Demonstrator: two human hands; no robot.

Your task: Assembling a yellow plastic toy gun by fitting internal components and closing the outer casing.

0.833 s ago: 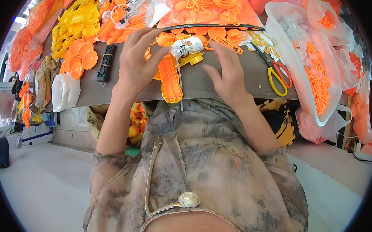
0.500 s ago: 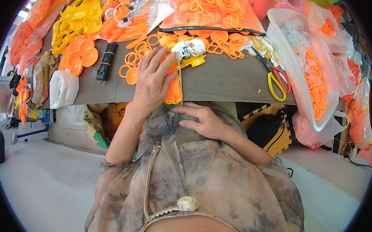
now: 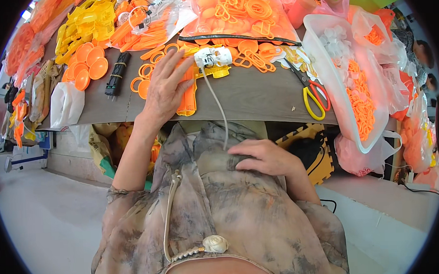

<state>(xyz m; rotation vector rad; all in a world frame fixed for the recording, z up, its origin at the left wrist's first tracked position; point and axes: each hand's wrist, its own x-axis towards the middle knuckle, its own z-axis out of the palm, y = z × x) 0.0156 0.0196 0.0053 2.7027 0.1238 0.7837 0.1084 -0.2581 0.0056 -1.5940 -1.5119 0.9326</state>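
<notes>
My left hand [image 3: 163, 90] is at the table's front edge, fingers stretched out beside an orange elongated plastic casing [image 3: 186, 103] and partly covering it. Its thumb lies over the casing. Just beyond sits a white plastic mechanism [image 3: 214, 57] with dark wires, next to a yellow plastic part [image 3: 220, 73]. A thin translucent tube [image 3: 220, 107] runs from the mechanism in a loose curve over the table edge. Its lower end meets the index fingertip of my right hand [image 3: 267, 157], which is over my lap with thumb and index finger apart.
Orange cups [image 3: 97, 68], a black cylinder with bands [image 3: 118, 75] and a white bag [image 3: 67, 104] are on the left. Scissors [image 3: 312, 96] with red and yellow handles lie right, by a translucent tray [image 3: 319, 66] of small parts. A bag of orange pieces [image 3: 238, 16] lies behind.
My right hand has moved down and right, away from the table edge. The tube, straight before, now curves and shows more of its length. The whole view has shifted slightly.
</notes>
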